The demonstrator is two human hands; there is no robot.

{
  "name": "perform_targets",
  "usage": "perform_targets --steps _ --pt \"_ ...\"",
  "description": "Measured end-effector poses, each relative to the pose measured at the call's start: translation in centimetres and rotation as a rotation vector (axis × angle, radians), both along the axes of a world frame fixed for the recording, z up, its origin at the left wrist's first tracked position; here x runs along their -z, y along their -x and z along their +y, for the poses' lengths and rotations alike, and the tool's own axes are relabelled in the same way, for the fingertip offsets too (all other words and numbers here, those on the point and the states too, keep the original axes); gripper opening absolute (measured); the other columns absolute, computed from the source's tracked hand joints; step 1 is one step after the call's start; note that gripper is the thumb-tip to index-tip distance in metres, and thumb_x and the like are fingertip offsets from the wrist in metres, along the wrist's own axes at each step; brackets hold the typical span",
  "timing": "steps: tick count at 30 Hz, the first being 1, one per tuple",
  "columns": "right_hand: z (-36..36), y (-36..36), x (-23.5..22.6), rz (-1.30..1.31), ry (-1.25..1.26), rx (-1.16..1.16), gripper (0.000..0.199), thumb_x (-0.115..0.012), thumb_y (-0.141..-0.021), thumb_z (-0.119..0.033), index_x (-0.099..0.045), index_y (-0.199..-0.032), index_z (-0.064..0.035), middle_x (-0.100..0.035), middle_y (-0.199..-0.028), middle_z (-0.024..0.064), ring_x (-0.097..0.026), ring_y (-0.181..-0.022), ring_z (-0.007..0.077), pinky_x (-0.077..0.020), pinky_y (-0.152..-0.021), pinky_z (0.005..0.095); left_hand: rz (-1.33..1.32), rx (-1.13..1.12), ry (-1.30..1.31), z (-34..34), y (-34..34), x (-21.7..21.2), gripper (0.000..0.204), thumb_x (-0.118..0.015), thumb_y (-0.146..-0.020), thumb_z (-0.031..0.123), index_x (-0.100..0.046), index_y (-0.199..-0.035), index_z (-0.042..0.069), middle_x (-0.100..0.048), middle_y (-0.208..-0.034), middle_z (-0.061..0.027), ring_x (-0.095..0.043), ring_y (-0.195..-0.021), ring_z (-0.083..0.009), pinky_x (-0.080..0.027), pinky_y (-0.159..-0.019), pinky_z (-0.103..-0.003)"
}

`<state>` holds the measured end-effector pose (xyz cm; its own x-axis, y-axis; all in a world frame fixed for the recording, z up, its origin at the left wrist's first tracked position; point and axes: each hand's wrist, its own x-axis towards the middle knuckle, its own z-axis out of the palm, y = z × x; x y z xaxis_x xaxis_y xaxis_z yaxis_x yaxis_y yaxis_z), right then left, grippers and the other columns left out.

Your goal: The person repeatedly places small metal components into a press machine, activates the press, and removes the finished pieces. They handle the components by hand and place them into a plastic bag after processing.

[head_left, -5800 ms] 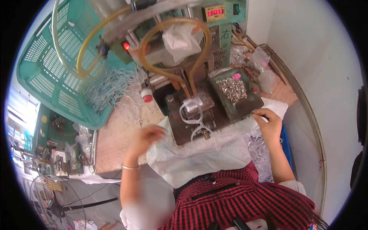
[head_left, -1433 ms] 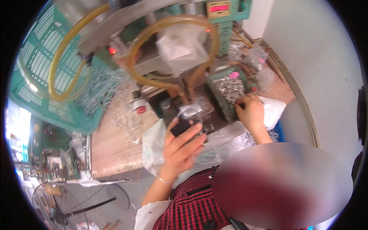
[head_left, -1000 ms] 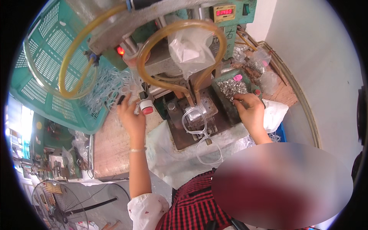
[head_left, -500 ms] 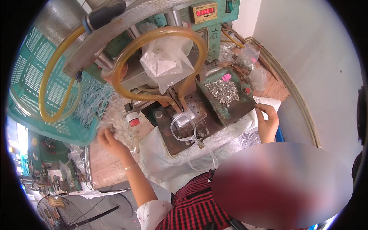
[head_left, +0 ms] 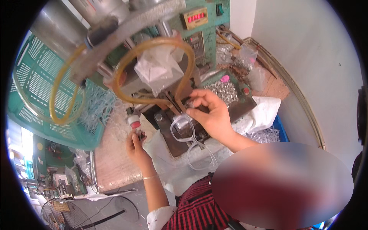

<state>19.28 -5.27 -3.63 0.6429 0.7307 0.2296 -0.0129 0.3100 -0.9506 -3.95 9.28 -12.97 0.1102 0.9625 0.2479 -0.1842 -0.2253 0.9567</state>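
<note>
The table (head_left: 115,168) has a worn pinkish-brown top. The green press (head_left: 211,53) stands on its middle. Loose clear plastic pieces (head_left: 117,124) lie left of the press. Clear plastic bags (head_left: 256,78) lie at far right. A pale sheet (head_left: 163,155) covers the near edge.

Clear plastic glasses frame (head_left: 194,138) lies slanted, upper rim over the shiny metal block (head_left: 181,122), lower rim past the base plate's near edge (head_left: 175,153). Right hand (head_left: 212,115) is at its top end, grip contents unclear. Red-and-white button (head_left: 135,124) sits just above left hand (head_left: 137,149).
</note>
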Motion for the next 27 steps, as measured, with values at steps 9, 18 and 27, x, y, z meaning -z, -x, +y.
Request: perform_targets --steps 9,18,27 --pt "-0.1 1.5 -2.3 0.239 -0.064 -0.097 0.042 -0.068 -0.085 0.006 -0.056 -0.125 0.0004 -0.068 -0.089 0.0035 -0.062 -0.103 0.012 -0.0461 -0.094 0.0265 -0.329 0.123 -0.598 -3.3 -1.1 -10.3 0.016 -0.051 -0.104 0.021 -0.058 -0.109 0.007 -0.064 -0.111 -0.0149 -0.061 -0.1 -0.0266 -0.049 -0.091 -0.043" --pt "-2.6 -1.6 -2.9 -0.193 0.089 -0.127 0.042 -0.061 -0.087 0.005 -0.058 -0.128 -0.0018 -0.068 -0.112 0.0094 -0.062 -0.11 0.0162 -0.047 -0.097 0.0316 0.433 0.396 -1.194 -7.3 -5.9 -11.4 0.025 -0.077 -0.068 0.011 -0.078 -0.092 0.018 -0.072 -0.109 0.0006 -0.058 -0.076 -0.0212 -0.055 -0.084 -0.042" --pt "-8.3 -8.5 6.6 -0.589 0.45 0.431 0.022 -0.069 -0.079 -0.001 -0.068 -0.101 -0.0036 -0.071 -0.099 0.011 -0.067 -0.097 0.027 -0.0523 -0.086 0.037 0.431 0.389 -1.225 -7.3 -7.0 -10.5 0.024 -0.078 -0.069 0.012 -0.078 -0.092 0.018 -0.072 -0.109 0.0017 -0.052 -0.072 -0.0182 -0.054 -0.085 -0.043"
